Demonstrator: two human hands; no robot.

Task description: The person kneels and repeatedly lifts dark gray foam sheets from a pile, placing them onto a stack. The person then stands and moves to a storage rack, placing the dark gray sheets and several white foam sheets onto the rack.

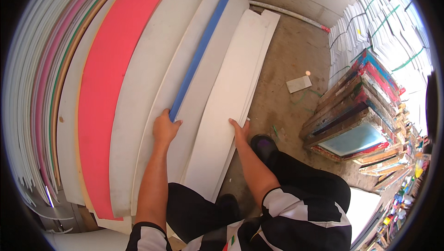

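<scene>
A long, narrow blue strip [199,54] runs slantwise among large white and grey sheets leaning in a stack. At its near end, my left hand [165,128] is closed, thumb on the right side and fingers on the left. The strip's lower tip is hidden by that hand. My right hand [239,133] grips the right edge of the outermost white sheets [226,84], its thumb lying on the white face and its fingertips behind the edge. How many sheets it pinches cannot be made out. A grey sheet [203,80] shows between the strip and the white ones.
A red sheet [104,89] and many upright boards stand at the left. Paint-stained wooden frames [349,112] are stacked at the right, before strapped white piles [365,24]. A small white block [299,84] lies on the brown floor. A white pipe [291,14] lies along the wall.
</scene>
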